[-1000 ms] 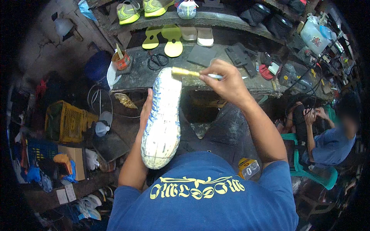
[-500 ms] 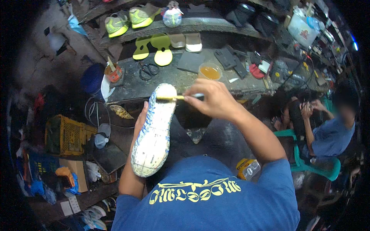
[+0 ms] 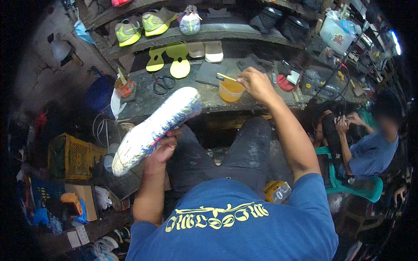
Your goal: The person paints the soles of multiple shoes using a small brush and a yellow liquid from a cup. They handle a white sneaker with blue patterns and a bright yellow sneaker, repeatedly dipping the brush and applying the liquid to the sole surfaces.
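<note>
A white shoe with blue markings (image 3: 150, 132) is held up on the left, its pale sole turned upward and tilted, toe toward the bench. My left hand (image 3: 163, 147) is closed around the upper from below; part of its fingers hide behind the shoe. Over the bench, my right hand (image 3: 257, 85) pinches a slim small brush (image 3: 228, 78) with a yellowish handle. Its dark head points left, just above the rim of a clear plastic cup (image 3: 231, 95) holding amber liquid. Whether the bristles are wet cannot be seen.
On the workbench (image 3: 143, 102) lie black scissors (image 3: 164, 85), yellow insoles (image 3: 179, 65), grey sheets (image 3: 210, 72) and an orange-red can (image 3: 125, 87). Grey-and-yellow shoes (image 3: 157, 24) stand on the shelf above. A co-worker (image 3: 374, 145) sits at right near a green chair (image 3: 355, 190).
My right hand has taken the brush off the sole, forward and right to the cup. The shoe has turned and swung left, and my left hand now shows beneath it.
</note>
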Action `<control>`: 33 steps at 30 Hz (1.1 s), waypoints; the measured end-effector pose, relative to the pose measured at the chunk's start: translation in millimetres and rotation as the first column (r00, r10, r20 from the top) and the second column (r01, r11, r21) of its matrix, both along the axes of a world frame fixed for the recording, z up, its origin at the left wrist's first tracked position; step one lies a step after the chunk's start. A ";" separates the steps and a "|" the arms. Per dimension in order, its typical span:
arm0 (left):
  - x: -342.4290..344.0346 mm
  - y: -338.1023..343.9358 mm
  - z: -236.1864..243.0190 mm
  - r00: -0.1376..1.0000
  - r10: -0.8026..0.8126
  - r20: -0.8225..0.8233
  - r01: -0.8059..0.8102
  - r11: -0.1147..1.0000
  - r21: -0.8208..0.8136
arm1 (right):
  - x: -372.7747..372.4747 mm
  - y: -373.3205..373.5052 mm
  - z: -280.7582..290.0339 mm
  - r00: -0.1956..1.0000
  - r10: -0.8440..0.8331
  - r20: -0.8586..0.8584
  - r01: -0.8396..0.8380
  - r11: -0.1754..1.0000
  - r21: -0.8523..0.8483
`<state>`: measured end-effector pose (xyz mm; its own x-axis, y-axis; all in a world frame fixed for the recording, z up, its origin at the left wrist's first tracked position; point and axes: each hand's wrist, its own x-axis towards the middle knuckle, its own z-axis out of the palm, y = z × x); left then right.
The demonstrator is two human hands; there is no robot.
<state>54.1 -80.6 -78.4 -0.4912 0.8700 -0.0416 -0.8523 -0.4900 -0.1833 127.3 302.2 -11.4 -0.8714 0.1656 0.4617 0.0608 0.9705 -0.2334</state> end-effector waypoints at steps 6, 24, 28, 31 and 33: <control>9.8 16.7 17.9 0.974 -0.199 0.109 0.183 0.973 0.141 | 22.4 -65.7 -0.9 0.835 0.551 -0.009 -0.225 0.327 -0.918; 13.7 11.0 -53.7 0.916 -0.159 -0.367 -0.110 0.783 -0.612 | 1.1 12.5 8.5 0.726 -0.293 -0.622 -0.377 0.587 -0.716; 13.4 14.1 -80.3 0.894 -0.184 -0.408 -0.102 0.803 -0.587 | -109.0 47.4 14.2 0.608 -0.369 -0.703 -0.313 0.703 -0.639; 13.9 13.4 -83.7 0.881 -0.193 -0.432 -0.134 0.773 -0.620 | -177.6 64.6 17.6 0.627 -0.494 -0.602 0.025 0.785 -0.619; 14.4 8.3 -82.5 0.879 -0.188 -0.439 -0.155 0.757 -0.635 | -200.2 68.1 10.6 0.665 -0.569 -0.484 0.263 0.785 -0.561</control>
<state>68.5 -72.3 -161.0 -0.5853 0.7248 -0.3634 -0.7557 -0.3253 0.5684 -72.9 370.3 -0.8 -0.2130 0.7390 0.6392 0.1324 0.6700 -0.7305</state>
